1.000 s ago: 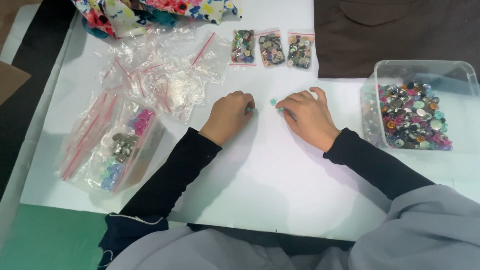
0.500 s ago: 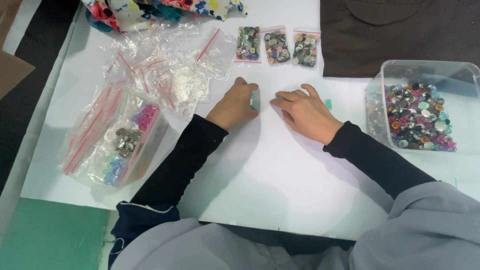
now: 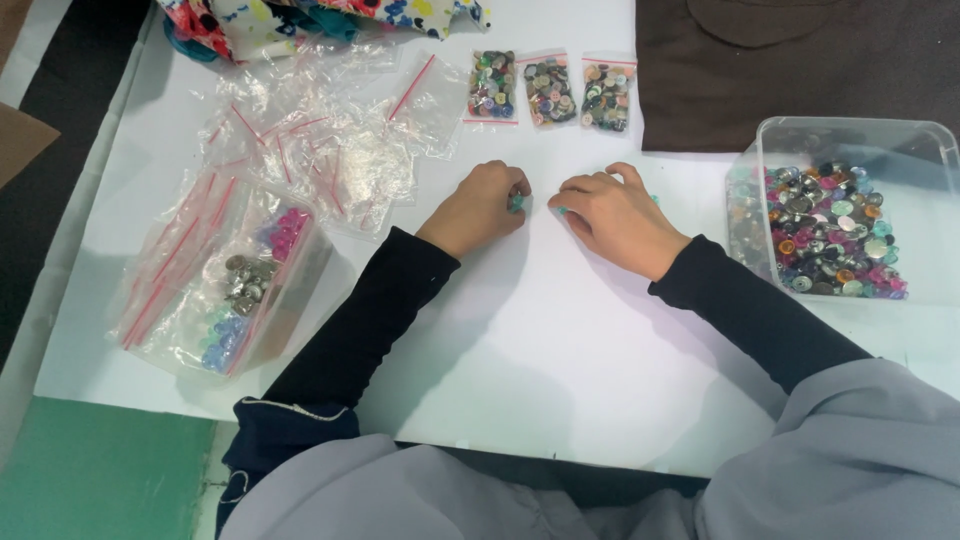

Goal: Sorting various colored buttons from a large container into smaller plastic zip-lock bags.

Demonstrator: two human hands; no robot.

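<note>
My left hand (image 3: 478, 208) rests knuckles-up on the white sheet (image 3: 560, 340), its fingers curled around small teal buttons (image 3: 517, 204) that peek out at the fingertips. My right hand (image 3: 615, 214) lies a little to the right, fingers bent onto the sheet over more small teal buttons (image 3: 561, 212); how many it covers is hidden. The two hands are a few centimetres apart. A clear plastic tub (image 3: 860, 140) full of mixed coloured buttons (image 3: 825, 235) stands to the right of my right hand.
Three small filled zip bags of buttons (image 3: 549, 92) lie in a row beyond the hands. A heap of empty zip bags (image 3: 320, 140) and a clear box of sorted buttons (image 3: 240, 285) sit at left. Brown cloth (image 3: 800, 60) covers the far right, patterned fabric (image 3: 300, 20) the far left.
Both hands have stayed close together on the sheet with only small finger movements. The view has shifted slightly.
</note>
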